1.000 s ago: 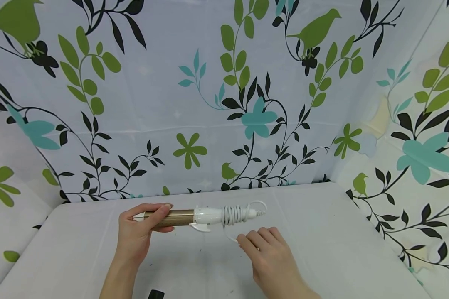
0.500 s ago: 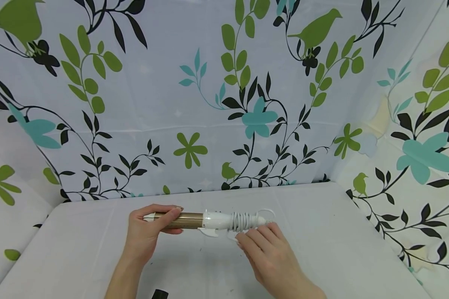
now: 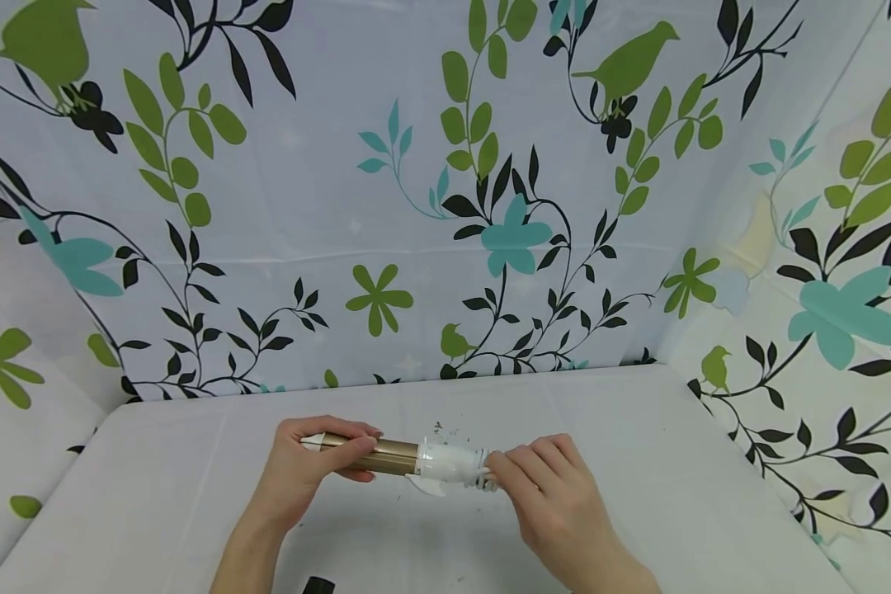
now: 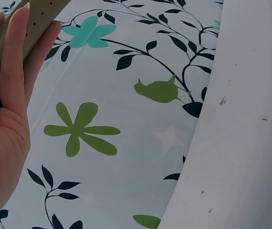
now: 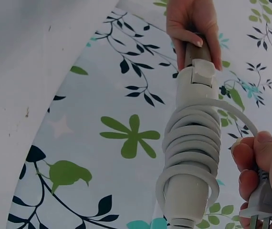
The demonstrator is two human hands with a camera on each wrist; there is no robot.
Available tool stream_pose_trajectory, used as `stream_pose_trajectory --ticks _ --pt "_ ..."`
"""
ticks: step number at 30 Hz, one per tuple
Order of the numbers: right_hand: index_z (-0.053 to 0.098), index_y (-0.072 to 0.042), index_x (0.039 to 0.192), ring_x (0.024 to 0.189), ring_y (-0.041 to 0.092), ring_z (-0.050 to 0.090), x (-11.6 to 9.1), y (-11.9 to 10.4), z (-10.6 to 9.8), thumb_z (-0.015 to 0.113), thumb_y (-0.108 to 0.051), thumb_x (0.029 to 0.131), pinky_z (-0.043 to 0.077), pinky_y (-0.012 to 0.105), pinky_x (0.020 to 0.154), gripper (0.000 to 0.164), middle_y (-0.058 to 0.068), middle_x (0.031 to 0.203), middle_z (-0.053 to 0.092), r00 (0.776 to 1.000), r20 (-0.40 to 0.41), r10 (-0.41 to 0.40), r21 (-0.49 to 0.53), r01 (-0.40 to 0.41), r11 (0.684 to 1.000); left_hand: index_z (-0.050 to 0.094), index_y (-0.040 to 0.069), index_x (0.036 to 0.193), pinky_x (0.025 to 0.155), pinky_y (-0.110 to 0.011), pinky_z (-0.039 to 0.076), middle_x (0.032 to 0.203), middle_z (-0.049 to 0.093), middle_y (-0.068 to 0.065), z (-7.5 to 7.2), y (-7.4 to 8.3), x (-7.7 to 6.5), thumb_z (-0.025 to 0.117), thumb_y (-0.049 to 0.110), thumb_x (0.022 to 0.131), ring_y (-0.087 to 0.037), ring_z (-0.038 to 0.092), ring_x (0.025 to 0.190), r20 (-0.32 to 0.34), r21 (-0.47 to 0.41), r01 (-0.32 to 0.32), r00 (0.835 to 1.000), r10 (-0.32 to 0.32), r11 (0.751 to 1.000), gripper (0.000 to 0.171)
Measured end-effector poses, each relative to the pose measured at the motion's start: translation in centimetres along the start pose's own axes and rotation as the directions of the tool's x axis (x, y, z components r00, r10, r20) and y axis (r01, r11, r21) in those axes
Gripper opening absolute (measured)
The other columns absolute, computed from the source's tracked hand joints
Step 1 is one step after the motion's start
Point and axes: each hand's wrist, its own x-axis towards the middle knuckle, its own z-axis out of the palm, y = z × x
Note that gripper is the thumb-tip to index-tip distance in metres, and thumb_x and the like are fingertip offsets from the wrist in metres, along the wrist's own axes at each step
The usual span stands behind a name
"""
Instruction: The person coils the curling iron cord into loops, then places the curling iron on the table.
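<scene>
A curling iron [image 3: 397, 457] with a gold barrel, white handle and white clamp lever is held raised over the white table. My left hand [image 3: 300, 462] grips it by the barrel near the white tip. Several turns of white-grey power cord [image 5: 192, 136] wrap the handle. My right hand [image 3: 553, 491] pinches the free stretch of cord beside the handle. In the right wrist view its curled fingers also hold the two-pronged plug [image 5: 261, 202]. The head view has the handle's end hidden behind that hand.
The white tabletop [image 3: 676, 462] carries small dark specks. A small black object [image 3: 318, 586] lies at the near edge, partly cut off. Patterned curtains [image 3: 297, 206] with birds and leaves stand at the back and sides.
My left hand has moved right and slightly nearer with the curling iron, which has tilted a little. My right hand has come up to the handle's end with the cord.
</scene>
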Motion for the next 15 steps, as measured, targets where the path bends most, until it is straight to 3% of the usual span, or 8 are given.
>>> stream_pose_trajectory --ticks 8,15 --pt "0.068 -0.006 0.083 0.066 0.015 0.052 -0.5 0.4 -0.5 0.050 -0.020 0.098 0.041 0.025 0.061 0.026 -0.002 0.076 0.063 0.992 0.071 0.103 0.035 -0.106 0.994 0.070 -0.004 0.093 0.064 -0.058 0.056 0.102 0.068 -0.022 -0.4 -0.1 -0.2 0.069 -0.009 0.077 -0.036 0.066 0.086 0.150 -0.041 -0.001 0.989 0.007 0.999 0.017" --pt "0.069 -0.010 0.084 0.076 0.017 0.054 -1.3 1.0 -0.5 0.057 -0.031 0.093 0.046 0.028 0.068 0.026 -0.003 0.080 0.064 0.972 0.127 0.198 0.073 -0.208 0.975 0.073 0.001 0.090 0.062 -0.057 0.056 0.099 0.069 -0.018 -0.5 0.1 -0.5 0.068 -0.012 0.076 -0.036 0.066 0.084 0.188 -0.055 -0.002 0.982 0.012 0.998 0.020"
